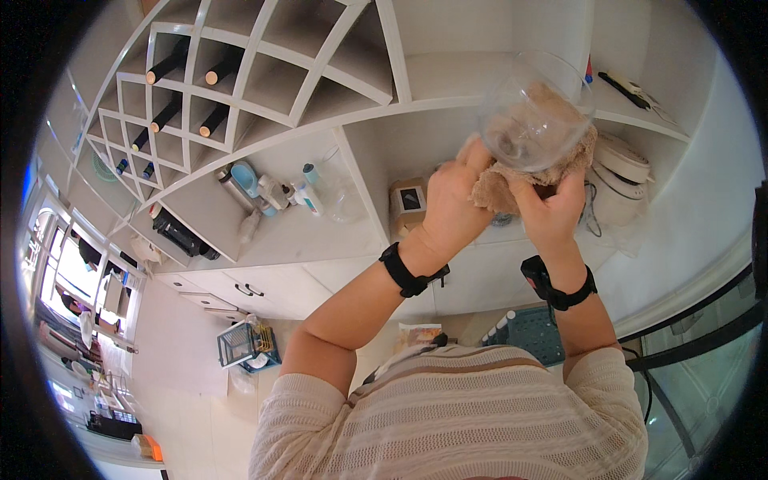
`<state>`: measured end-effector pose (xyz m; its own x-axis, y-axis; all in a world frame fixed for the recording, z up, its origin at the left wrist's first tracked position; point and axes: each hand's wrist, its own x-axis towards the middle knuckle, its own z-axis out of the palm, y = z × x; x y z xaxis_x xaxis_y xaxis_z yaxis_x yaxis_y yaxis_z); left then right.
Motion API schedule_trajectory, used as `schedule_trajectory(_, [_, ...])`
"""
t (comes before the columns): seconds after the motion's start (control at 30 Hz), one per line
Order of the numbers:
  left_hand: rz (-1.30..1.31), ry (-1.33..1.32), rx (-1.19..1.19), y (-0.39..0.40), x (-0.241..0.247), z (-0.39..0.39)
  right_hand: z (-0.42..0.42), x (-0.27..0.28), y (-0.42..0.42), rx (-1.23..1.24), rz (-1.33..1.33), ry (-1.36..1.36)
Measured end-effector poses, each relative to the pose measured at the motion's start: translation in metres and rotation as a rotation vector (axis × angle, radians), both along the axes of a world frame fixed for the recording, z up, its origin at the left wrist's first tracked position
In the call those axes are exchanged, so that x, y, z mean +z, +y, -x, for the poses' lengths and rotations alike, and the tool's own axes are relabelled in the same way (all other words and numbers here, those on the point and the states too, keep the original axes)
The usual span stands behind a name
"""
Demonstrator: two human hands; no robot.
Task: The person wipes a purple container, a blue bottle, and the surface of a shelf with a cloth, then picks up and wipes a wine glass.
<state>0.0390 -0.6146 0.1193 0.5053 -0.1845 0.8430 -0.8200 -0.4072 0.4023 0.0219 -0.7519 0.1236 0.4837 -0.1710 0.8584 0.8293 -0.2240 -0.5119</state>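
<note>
A large clear glass vessel [531,135] is held up before the white shelves, its wide mouth towards the top right. A brown fluffy cloth [579,150] is bunched under and behind it, and brown also shows through the glass. My left hand [459,189] grips at the near left of the vessel and the cloth; its fingertips are partly hidden. My right hand [552,201] pinches the cloth just below the glass, thumb uppermost. Both wrists wear black straps.
A white lattice rack [237,99] holds several bottles. On the shelf below stand a blue scoop [244,178], small bottles and a clear glass decanter [342,201]. A small cardboard box [408,204] sits behind my left hand. At right lie a beige bag [621,162] and a cable. Baskets stand on the floor.
</note>
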Motion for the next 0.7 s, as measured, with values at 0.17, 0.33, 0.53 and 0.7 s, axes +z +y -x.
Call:
schedule_trajectory(0.17, [-0.059,0.193,-0.237,0.009,-0.031,-0.006,0.000,0.004,0.005,0.270,-0.176,0.230])
schedule_trajectory(0.33, [0.032,0.810,-0.686,0.027,-0.024,0.001,-0.015,-0.022,-0.014,0.727,-0.491,0.571])
schedule_trajectory(0.53, [0.139,1.177,-1.019,0.031,-0.030,0.010,-0.064,-0.094,-0.048,1.286,-0.484,0.632])
schedule_trajectory(0.7, [0.188,1.067,-0.841,0.024,-0.045,0.002,-0.034,-0.050,-0.037,1.106,-0.533,0.835])
